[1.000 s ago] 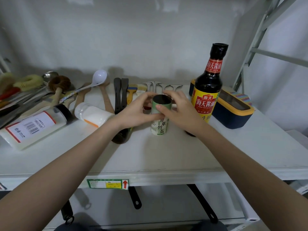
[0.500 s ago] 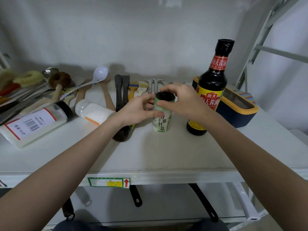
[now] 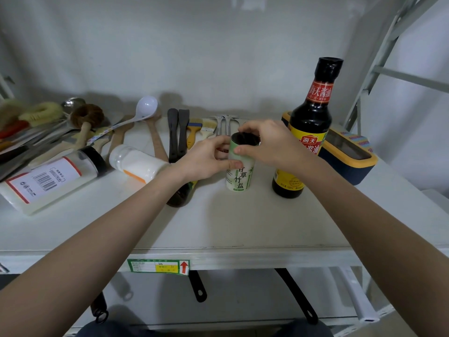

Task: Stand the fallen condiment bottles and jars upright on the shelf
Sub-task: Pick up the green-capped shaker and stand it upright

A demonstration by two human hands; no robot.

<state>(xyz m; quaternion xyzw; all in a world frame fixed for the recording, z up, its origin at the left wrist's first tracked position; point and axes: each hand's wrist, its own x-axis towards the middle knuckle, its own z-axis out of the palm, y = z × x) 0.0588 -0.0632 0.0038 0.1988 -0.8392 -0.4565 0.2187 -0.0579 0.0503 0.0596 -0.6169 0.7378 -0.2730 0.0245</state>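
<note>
A small green-and-white salt jar [image 3: 239,177] with a dark lid stands upright mid-shelf. My left hand [image 3: 206,161] grips its upper left side and my right hand [image 3: 269,144] holds its top and right side. To its right a tall dark soy sauce bottle [image 3: 308,132] stands upright. Two containers lie on their sides at the left: a white jar with an orange band [image 3: 138,164] and a large clear bottle with a black cap and barcode label [image 3: 48,178]. A dark object [image 3: 178,197] lies partly hidden under my left wrist.
The white shelf [image 3: 243,227] has a wall behind. Spatulas, brushes, a white ladle [image 3: 145,109] and other utensils lie along the back and left. A blue box with a yellow rim [image 3: 349,156] sits at the right by the rack's post. Pan handles hang below.
The view shifted slightly left and down. Both hands stay on the salt jar with small finger shifts; the jar stays upright in the same spot.
</note>
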